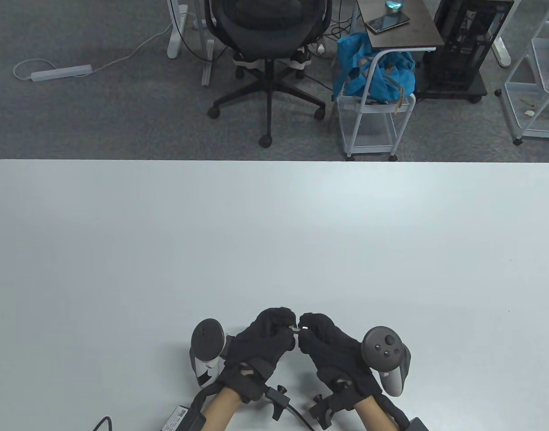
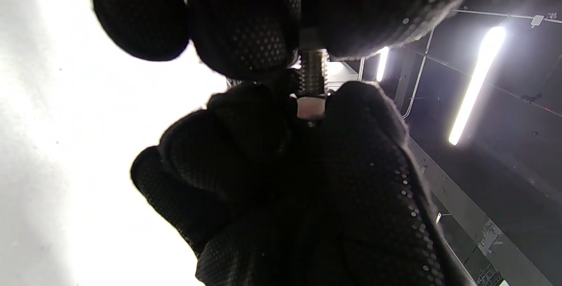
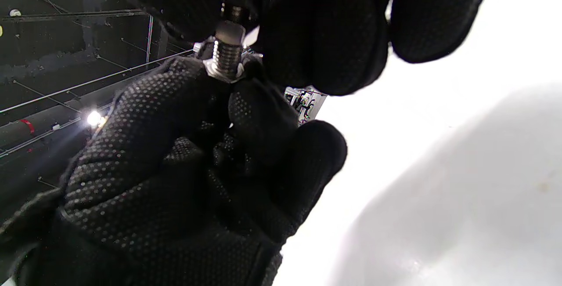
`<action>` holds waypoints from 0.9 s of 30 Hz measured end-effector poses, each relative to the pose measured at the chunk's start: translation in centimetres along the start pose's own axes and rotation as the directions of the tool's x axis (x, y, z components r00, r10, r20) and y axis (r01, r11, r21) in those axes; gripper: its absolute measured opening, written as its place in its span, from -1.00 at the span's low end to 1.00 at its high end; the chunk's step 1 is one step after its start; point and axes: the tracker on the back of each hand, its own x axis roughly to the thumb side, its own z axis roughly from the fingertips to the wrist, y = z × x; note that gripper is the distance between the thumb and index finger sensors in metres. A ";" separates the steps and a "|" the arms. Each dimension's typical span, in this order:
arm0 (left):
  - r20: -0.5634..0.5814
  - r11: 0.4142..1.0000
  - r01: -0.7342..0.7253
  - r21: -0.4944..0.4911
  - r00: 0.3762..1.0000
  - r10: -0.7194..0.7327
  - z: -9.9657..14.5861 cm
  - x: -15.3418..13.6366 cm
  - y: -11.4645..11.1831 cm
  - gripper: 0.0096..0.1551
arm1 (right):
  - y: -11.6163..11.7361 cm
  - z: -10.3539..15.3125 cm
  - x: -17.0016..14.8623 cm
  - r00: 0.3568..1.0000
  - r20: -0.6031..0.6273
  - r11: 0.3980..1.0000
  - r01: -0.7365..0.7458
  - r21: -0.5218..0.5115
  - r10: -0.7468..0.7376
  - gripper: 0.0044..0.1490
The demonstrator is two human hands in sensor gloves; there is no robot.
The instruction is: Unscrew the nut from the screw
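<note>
Screw (image 1: 297, 331) spans both fists: left hand (image 1: 261, 343) pinches one end, right hand (image 1: 327, 350) pinches the nut (image 2: 311, 107)

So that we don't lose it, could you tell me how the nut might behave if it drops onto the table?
The nut looks like shiny metal, so probably rigid and somewhat slippery. It is small beside the right hand's fingertips, so likely light and easily fumbled. The table looks smooth and flat, so it might bounce or skid.
</note>
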 end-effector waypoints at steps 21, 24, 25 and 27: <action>-0.004 1.000 0.000 -0.012 1.000 0.000 0.0 -0.1 0.0 -0.47 | -0.1 0.0 0.2 0.999 0.040 0.999 -0.013 -0.039 0.014 -0.32; -0.007 1.000 -0.004 -0.010 1.000 0.004 0.0 -0.1 0.0 -0.44 | -0.2 0.1 0.2 0.999 0.051 0.999 -0.005 -0.050 0.008 -0.32; -0.006 1.000 -0.005 -0.016 1.000 0.005 -0.1 -0.1 0.0 -0.43 | -0.2 0.1 0.2 0.999 0.054 0.999 -0.004 -0.050 0.007 -0.33; -0.007 1.000 -0.001 -0.022 1.000 0.001 -0.1 0.0 0.0 -0.44 | -0.2 0.1 0.3 0.998 0.058 0.999 -0.007 -0.053 0.010 -0.33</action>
